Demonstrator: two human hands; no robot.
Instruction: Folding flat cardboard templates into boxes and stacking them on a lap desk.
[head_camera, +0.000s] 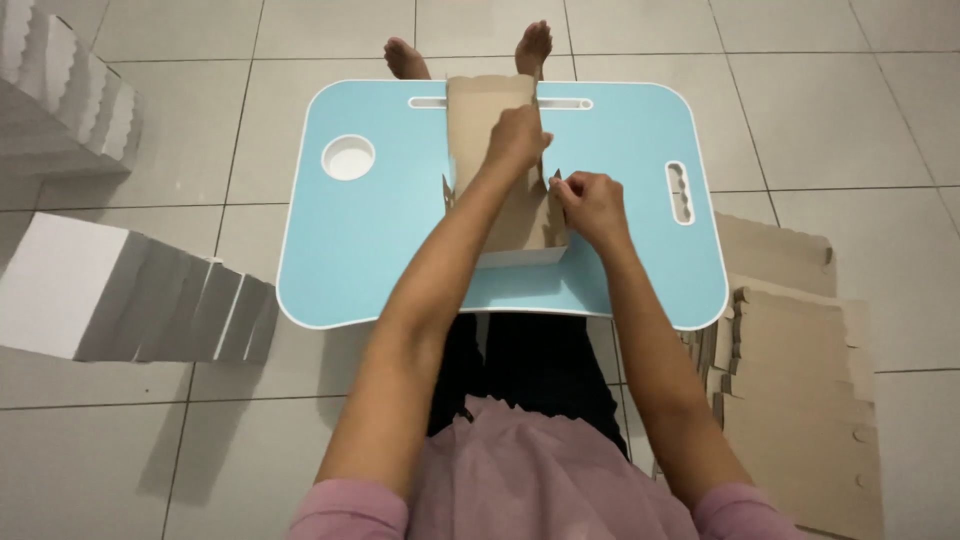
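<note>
Head view: we judge folding underway; left hand presses the cardboard box blank, right hand apparently pinches its side flap; next, a firm crease.

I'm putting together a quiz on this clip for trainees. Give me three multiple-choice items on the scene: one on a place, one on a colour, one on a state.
1. Where does the stack of flat brown cardboard sheets lie?
A. On the floor at the person's right
B. On the lap table
C. Under the feet

2. What colour is the lap table?
A. White
B. Light blue
C. Brown

3. What state is the cardboard piece under the hands in?
A. Lying flat
B. Partly folded up
C. Torn in two

Answers: 1 A, the sheets lie on the tiles beside the right arm. 2 B, its top is light blue with a white rim. 3 B, the left hand presses on it while the right hand pinches a raised side flap.
</note>
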